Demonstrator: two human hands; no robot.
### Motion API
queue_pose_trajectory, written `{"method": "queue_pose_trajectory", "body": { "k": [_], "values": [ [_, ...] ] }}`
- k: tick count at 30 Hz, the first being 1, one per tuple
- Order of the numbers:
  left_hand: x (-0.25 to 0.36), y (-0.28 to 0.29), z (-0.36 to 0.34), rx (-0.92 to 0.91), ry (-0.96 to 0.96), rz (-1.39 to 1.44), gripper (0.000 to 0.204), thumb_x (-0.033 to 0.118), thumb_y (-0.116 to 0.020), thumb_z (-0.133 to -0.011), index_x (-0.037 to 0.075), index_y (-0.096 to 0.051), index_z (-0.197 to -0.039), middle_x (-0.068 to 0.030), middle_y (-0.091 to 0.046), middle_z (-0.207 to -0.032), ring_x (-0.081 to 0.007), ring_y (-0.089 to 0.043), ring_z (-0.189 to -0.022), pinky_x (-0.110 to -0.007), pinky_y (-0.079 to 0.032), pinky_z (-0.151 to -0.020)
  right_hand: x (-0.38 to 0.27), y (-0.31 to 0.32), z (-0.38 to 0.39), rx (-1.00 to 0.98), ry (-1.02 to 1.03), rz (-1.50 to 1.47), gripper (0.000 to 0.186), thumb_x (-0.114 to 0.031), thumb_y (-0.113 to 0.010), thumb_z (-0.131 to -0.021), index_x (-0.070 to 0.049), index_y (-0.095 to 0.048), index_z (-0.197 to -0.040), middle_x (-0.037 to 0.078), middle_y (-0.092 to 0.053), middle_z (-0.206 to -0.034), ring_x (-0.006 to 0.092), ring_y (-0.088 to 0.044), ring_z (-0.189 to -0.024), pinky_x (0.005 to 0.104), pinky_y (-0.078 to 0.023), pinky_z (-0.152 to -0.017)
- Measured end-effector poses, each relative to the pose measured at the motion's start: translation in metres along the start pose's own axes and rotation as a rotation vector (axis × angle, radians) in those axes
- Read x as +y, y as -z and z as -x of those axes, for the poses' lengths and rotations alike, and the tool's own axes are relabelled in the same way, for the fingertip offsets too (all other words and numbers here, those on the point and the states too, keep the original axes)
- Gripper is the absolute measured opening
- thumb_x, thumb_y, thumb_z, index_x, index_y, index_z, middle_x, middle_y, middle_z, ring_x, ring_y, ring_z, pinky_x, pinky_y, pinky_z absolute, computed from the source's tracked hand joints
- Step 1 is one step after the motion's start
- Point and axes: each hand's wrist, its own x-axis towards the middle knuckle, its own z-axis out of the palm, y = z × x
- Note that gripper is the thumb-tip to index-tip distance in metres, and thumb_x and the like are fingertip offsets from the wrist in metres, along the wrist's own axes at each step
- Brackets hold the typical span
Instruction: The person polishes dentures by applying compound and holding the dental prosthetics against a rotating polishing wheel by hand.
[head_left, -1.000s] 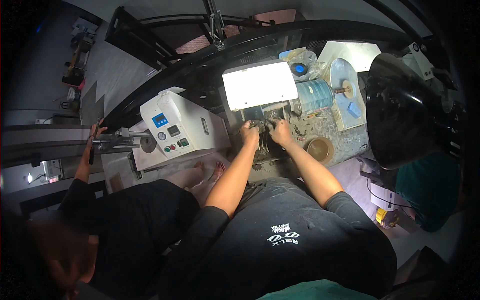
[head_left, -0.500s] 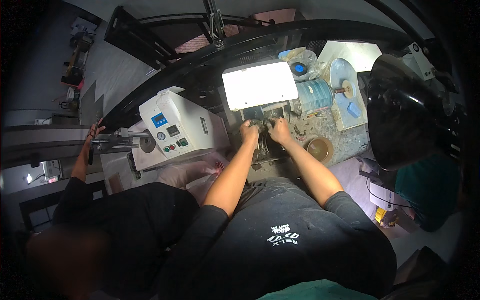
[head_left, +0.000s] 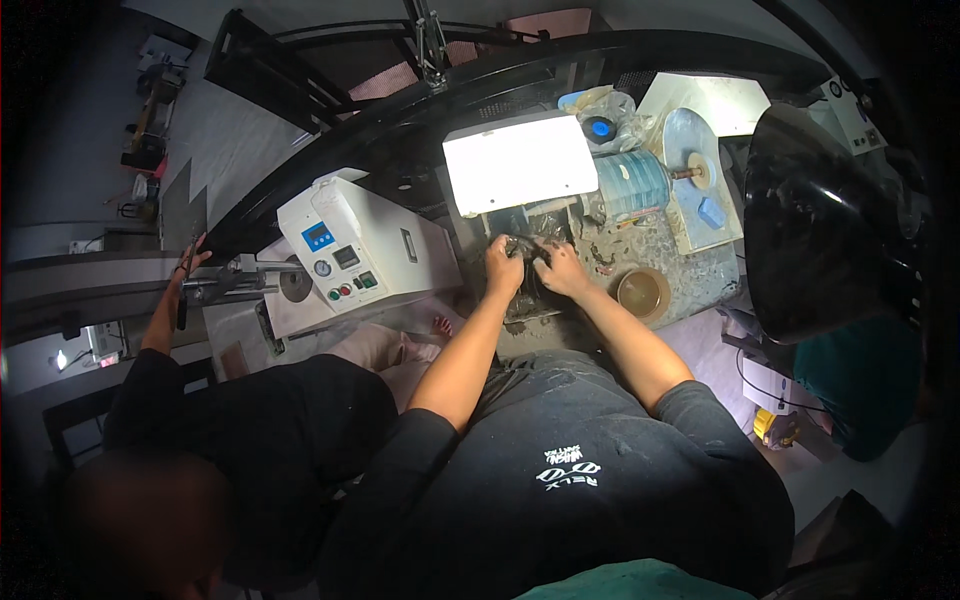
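Fingers of our left hand [head_left: 504,266] and right hand [head_left: 565,270] have shifted slightly, suggesting a regrip; both curl onto a dark piece [head_left: 531,244] between them, just short of the white hood [head_left: 520,168].

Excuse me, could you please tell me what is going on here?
A person's left hand and right hand are close together, with a dark piece between their fingers; its details are too small to make out. They are just in front of a bright white cover, with a brown bowl to their right. At the far left, a co-worker's hand is beside a metal rod assembly.
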Motion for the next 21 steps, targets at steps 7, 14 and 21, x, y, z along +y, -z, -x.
{"method": "queue_pose_trajectory", "body": {
  "k": [7, 14, 21],
  "values": [
    [0.009, -0.006, -0.009, 0.070, 0.190, 0.182, 0.012, -0.002, -0.053, -0.071, -0.004, -0.058, -0.083, -0.0148, -0.062, -0.074, -0.0191, -0.059, -0.070, -0.034, -0.045, -0.065, 0.027, -0.016, -0.018, 0.051, -0.075, -0.041, 0.025, -0.011, -0.060, -0.077, 0.004, -0.064, -0.097, 0.026, -0.062, -0.088, 0.0395, -0.060, -0.085, 0.0403, -0.048, -0.079],
    [0.010, -0.007, -0.019, 0.167, 0.479, 0.215, 0.032, -0.002, -0.050, -0.068, -0.007, -0.061, -0.097, -0.0133, -0.064, -0.081, -0.0164, -0.057, -0.073, -0.032, -0.045, -0.068, 0.021, -0.019, -0.028, 0.079, -0.023, 0.024, 0.023, -0.007, -0.060, -0.075, 0.007, -0.063, -0.093, 0.030, -0.059, -0.079, 0.0417, -0.060, -0.078, 0.0422, -0.049, -0.071],
    [-0.053, -0.008, -0.035, 0.257, 0.415, 0.162, 0.024, -0.004, -0.054, -0.068, -0.004, -0.061, -0.090, -0.0057, -0.061, -0.076, -0.0147, -0.053, -0.065, -0.031, -0.044, -0.061, -0.006, -0.019, -0.032, 0.052, -0.103, -0.069, 0.023, -0.010, -0.059, -0.076, 0.007, -0.064, -0.092, 0.030, -0.060, -0.080, 0.0422, -0.060, -0.082, 0.0434, -0.048, -0.075]
  ]
}}
